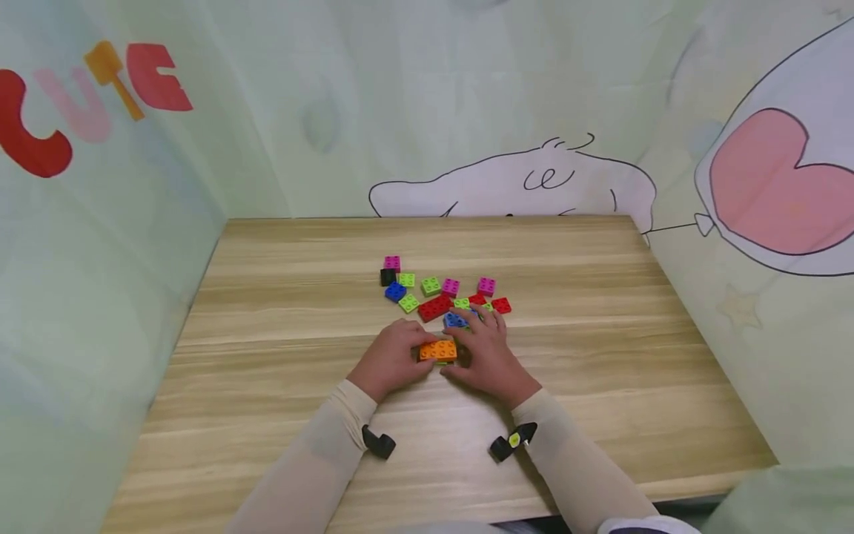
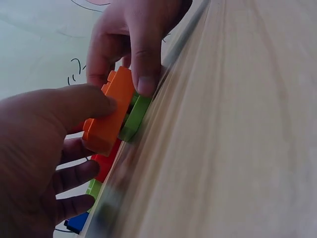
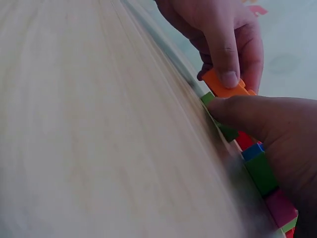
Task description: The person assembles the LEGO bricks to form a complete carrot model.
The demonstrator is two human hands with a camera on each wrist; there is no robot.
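Close to the middle of the table, my left hand (image 1: pixel 390 362) pinches an orange toy building brick (image 1: pixel 437 351) with several studs on top. Directly under it is a green building brick (image 2: pixel 134 119), with part of its studs showing at a slight tilt gap in the left wrist view. My right hand (image 1: pixel 490 357) holds the green brick, its thumb (image 3: pixel 237 110) against the near side. The right hand's other fingers reach over toward the loose bricks, and their grip on the far side is hidden.
Just beyond the hands lie loose bricks: a long red brick (image 1: pixel 435 308), a blue brick (image 1: pixel 396 291), a black brick (image 1: pixel 388 277), a lime brick (image 1: pixel 430 285), a pink brick (image 1: pixel 486 285) and several others. Printed cloth walls (image 1: pixel 300 148) border the wooden table (image 1: pixel 280 297).
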